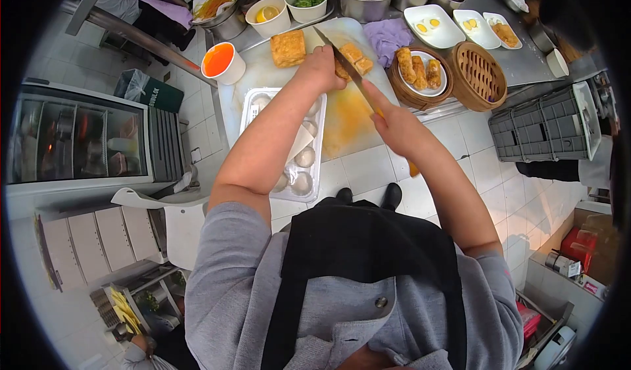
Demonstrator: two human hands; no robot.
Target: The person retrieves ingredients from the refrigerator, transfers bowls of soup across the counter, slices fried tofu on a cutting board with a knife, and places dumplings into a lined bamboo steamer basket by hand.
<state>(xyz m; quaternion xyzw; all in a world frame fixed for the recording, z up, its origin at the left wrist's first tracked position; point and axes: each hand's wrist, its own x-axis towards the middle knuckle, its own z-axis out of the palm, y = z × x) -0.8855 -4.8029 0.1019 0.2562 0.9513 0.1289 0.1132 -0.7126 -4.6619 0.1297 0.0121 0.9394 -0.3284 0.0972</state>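
Right hand (397, 130) has its fingers wrapped round the handle of the knife (342, 60), blade slanting across the cut block (357, 56) on the board (345, 30)! Left hand (320, 71) is right beside the block; pinching or just pressing, I can't tell, those fingers are half hidden. The block looks light, crisp-skinned, soft inside, probably greasy and easily crushed: best steadied gently by its sides, fingertips tucked clear of the edge.
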